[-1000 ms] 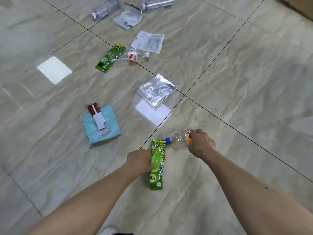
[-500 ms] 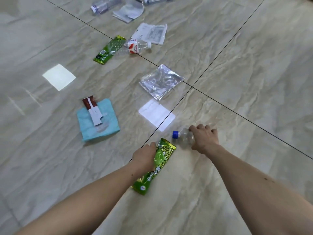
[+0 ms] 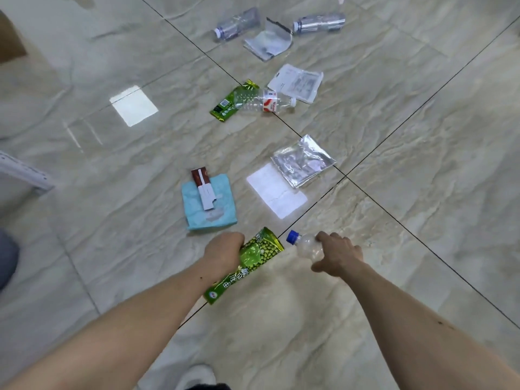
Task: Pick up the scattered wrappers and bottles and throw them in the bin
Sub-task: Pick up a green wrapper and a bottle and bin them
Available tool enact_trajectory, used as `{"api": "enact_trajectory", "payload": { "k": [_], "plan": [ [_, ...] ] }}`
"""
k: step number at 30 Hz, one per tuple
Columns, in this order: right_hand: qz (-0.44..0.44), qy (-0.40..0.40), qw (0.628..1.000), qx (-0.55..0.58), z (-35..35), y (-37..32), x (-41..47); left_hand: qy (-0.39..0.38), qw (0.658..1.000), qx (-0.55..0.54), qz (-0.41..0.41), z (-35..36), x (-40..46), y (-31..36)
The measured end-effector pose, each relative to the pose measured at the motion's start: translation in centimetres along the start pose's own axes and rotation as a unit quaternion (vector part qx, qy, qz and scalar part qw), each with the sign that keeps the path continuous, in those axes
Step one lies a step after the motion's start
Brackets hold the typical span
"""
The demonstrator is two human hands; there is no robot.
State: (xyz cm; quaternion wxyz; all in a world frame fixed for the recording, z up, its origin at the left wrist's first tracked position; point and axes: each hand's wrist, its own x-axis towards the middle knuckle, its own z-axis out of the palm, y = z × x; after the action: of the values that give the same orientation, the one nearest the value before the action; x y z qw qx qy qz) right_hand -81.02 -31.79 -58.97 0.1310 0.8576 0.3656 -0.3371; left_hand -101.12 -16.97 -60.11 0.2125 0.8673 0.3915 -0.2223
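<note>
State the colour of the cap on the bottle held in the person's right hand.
Blue: the cap on the clear bottle, seen in the head view.

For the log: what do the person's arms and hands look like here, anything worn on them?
Both forearms are bare right to the bottom edge of the picture, with no sleeve in view. The left hand and the right hand wear no gloves, and no watch, bracelet or ring shows on either wrist or on the fingers that can be seen. A few small dark spots mark each forearm.
</note>
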Motion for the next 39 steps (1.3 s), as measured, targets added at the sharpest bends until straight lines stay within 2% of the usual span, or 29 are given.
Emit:
{"api": "enact_trajectory", "payload": {
  "k": [4,8,15,19,23,26,31,39],
  "plan": [
    [-0.011,-0.029,0.999,0.008,-5.9,-3.4,-5.7,-0.01,0.996,-0.061,-0.06,-7.5,-5.6,-1.8],
    [-0.045,-0.034,0.998,0.013,-13.9,-8.2,-12.3,0.019,0.986,-0.111,-0.119,-16.2,-12.6,-4.3],
    [-0.148,-0.027,0.988,0.022,-27.1,-19.9,-22.9,0.074,0.949,-0.19,-0.242,-29.9,-24.8,-10.5],
    [-0.209,-0.022,0.977,0.029,-31.3,-28.1,-27.4,0.105,0.924,-0.226,-0.291,-35.3,-30.3,-15.0],
    [-0.265,-0.018,0.963,0.036,-32.6,-37.1,-31.2,0.132,0.888,-0.279,-0.342,-37.9,-35.8,-20.7],
    [-0.321,-0.028,0.946,0.028,-32.4,-44.9,-33.5,0.148,0.867,-0.277,-0.387,-38.4,-39.2,-26.4],
    [-0.357,-0.032,0.934,0.005,-30.3,-57.9,-35.7,0.129,0.829,-0.303,-0.452,-38.1,-42.5,-36.5],
    [-0.406,0.011,0.914,-0.011,-23.4,-73.6,-34.6,0.158,0.809,-0.324,-0.465,-36.0,-42.4,-50.1]
  ]
}}
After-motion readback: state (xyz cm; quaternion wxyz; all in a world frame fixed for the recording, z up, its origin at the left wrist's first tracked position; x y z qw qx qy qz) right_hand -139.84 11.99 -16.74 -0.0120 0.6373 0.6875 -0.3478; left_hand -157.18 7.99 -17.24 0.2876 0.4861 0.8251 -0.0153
